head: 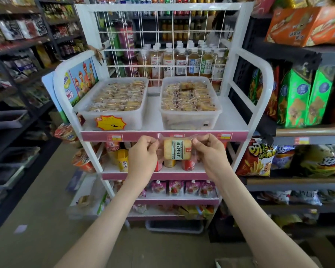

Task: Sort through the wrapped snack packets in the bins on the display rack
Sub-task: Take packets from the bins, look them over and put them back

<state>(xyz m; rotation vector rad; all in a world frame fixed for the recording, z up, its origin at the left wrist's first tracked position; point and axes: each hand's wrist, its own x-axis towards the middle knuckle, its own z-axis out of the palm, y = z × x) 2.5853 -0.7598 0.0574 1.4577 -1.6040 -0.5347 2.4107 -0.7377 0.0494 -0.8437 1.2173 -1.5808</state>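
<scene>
- A wrapped snack packet (177, 148) hangs level in the air, just in front of the pink front edge (97, 136) of the top shelf of the display rack (267, 84), near the middle of that edge.
- The left hand (143, 153) pinches the clear wrapper at the packet's left end, its grip clenched on it with curled fingers.
- The right hand (209, 151) pinches the right end the same way, its grip grasping the wrapper.
- On the top shelf the left bin (112, 115) sits toward the front-left corner and the right bin (190, 120) toward the front-right corner.
- Both bins are filled with wrapped packets nearly to the rim.
- The bins stand apart, with a bare strip of shelf between them.
- A yellow starburst price tag (110, 123) is stuck on the left bin's front wall.
- A white wire grid (162, 35) closes the shelf's back edge and curved rails close its sides.
- The front edge and the space above the bins are open.
</scene>
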